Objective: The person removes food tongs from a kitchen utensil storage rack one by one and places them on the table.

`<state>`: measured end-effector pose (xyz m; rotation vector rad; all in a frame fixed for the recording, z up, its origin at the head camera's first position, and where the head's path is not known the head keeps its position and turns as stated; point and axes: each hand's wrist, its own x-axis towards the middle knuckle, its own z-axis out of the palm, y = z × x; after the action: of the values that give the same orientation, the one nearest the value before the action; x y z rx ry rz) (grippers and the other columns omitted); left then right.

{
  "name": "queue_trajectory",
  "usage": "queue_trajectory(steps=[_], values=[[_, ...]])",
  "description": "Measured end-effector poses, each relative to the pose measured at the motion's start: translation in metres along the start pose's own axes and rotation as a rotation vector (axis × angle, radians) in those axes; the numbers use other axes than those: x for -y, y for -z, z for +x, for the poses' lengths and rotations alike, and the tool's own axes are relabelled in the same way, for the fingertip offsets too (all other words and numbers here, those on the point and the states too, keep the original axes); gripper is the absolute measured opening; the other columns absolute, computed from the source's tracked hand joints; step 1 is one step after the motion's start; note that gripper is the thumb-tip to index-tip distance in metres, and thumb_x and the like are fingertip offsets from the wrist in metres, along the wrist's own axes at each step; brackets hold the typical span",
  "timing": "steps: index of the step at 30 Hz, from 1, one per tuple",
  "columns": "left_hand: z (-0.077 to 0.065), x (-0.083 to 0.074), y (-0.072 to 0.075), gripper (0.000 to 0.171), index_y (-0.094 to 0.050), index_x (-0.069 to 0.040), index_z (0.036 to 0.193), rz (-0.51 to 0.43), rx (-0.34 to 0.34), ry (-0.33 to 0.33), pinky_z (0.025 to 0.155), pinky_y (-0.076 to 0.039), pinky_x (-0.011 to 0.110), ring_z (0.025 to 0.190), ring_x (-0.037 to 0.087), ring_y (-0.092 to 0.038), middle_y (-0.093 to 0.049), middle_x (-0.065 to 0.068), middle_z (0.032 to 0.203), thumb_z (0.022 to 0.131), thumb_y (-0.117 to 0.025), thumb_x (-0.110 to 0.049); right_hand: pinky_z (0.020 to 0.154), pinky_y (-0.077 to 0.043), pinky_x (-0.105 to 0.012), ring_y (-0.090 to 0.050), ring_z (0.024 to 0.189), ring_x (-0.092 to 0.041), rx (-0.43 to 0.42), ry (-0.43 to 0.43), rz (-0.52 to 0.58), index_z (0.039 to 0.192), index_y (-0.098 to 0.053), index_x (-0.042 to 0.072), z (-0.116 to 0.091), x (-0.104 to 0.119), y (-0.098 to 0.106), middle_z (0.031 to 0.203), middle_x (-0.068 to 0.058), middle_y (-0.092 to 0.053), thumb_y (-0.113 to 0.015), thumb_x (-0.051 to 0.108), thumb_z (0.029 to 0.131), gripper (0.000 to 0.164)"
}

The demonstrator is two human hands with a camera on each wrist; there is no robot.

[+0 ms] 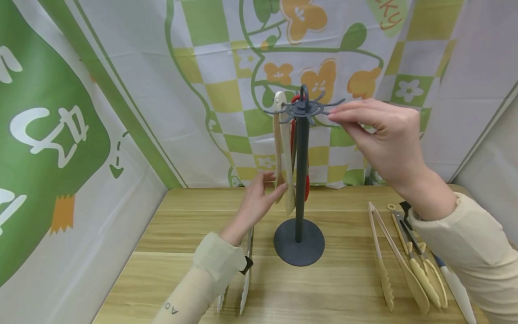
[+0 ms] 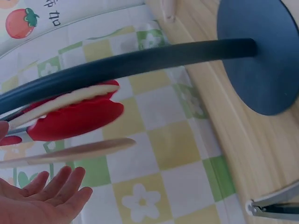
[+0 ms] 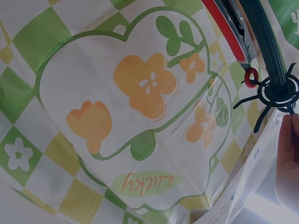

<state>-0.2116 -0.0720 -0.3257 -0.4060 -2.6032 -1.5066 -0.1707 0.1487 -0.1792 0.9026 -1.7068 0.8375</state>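
Observation:
A dark grey utensil stand (image 1: 301, 180) rises upright from a round base, with a ring of hooks on top. My right hand (image 1: 384, 130) pinches one hook at its outer end, on the stand's right side. From the left hooks hang tongs (image 1: 286, 148) with a cream arm and a light-brown arm, spread apart. Red-tipped tongs (image 2: 84, 119) hang behind the post, partly hidden by it. Beside the lower part of the cream-and-brown tongs, my left hand (image 1: 259, 198) has its fingers loosely spread; the left wrist view shows the fingers apart from the brown arm.
Several tongs (image 1: 382, 261) lie at the table's right, partly under my right forearm. Metal tongs (image 1: 245, 288) lie left of the base, partly behind my left sleeve. A patterned cloth (image 1: 218, 67) hangs behind the wooden table (image 1: 194, 220).

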Motion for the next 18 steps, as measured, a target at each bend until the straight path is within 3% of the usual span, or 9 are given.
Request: queue_trajectory(steps=[4, 10, 14, 18], values=[[0.002, -0.007, -0.004, 0.051, -0.044, -0.005, 0.125, -0.036, -0.004, -0.046, 0.090, -0.045, 0.039, 0.109, 0.021, -0.051, -0.056, 0.006, 0.112, 0.087, -0.061, -0.035, 0.088, -0.049, -0.023, -0.060, 0.083, 0.005, -0.006, 0.000, -0.026, 0.076, -0.073, 0.001, -0.001, 0.000, 0.000, 0.081, -0.009, -0.070, -0.070, -0.007, 0.073, 0.009], [0.004, -0.014, -0.008, 0.043, -0.047, -0.007, 0.117, -0.015, -0.014, -0.073, 0.082, -0.048, 0.039, 0.103, 0.018, -0.051, -0.054, 0.004, 0.105, 0.087, -0.061, -0.034, 0.087, -0.049, -0.022, -0.066, 0.076, -0.016, -0.004, 0.003, -0.064, 0.078, -0.074, 0.003, -0.001, 0.000, -0.001, 0.081, -0.008, -0.070, -0.071, -0.003, 0.075, 0.008], [0.006, -0.016, -0.009, 0.037, -0.047, -0.007, 0.110, 0.022, -0.031, -0.097, 0.083, -0.048, 0.041, 0.104, 0.020, -0.051, -0.053, 0.005, 0.102, 0.087, -0.061, -0.032, 0.087, -0.049, -0.023, -0.066, 0.076, -0.015, -0.005, 0.004, -0.054, 0.077, -0.074, 0.002, -0.001, -0.001, -0.001, 0.080, -0.009, -0.070, -0.070, -0.004, 0.075, 0.008], [0.007, -0.015, -0.012, 0.038, -0.046, -0.006, 0.112, 0.049, -0.047, -0.122, 0.083, -0.049, 0.039, 0.104, 0.021, -0.052, -0.053, 0.006, 0.100, 0.087, -0.061, -0.030, 0.087, -0.049, -0.022, -0.064, 0.079, -0.005, -0.002, 0.003, -0.038, 0.076, -0.073, 0.001, 0.000, -0.001, -0.001, 0.080, -0.009, -0.070, -0.070, -0.006, 0.074, 0.008]])
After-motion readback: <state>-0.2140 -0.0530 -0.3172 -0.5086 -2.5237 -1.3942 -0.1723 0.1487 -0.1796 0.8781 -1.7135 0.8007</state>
